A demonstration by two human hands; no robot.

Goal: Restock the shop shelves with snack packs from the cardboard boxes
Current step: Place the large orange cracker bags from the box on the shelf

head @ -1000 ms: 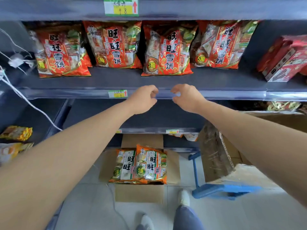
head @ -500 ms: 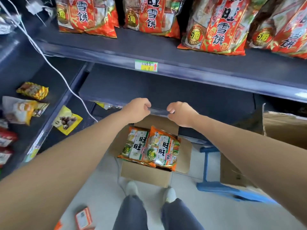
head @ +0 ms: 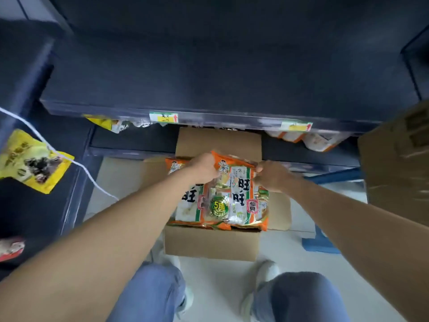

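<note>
two hands at work, head view: your left hand [head: 202, 169] and right hand [head: 272, 176] each curl onto a top corner of the orange snack pack [head: 241, 201], a grip judged to lift it level. the pack hangs between them, over the open cardboard box [head: 211, 244] on the floor, below the dark shelf [head: 209, 89]. a second pack [head: 185, 206] lies just beside it, under your left wrist.

On floor [head: 216, 287]: box [head: 211, 246] w/ snack packs [head: 234, 201], before shelf [head: 209, 89]; 2nd box [head: 399, 159] right.
</note>
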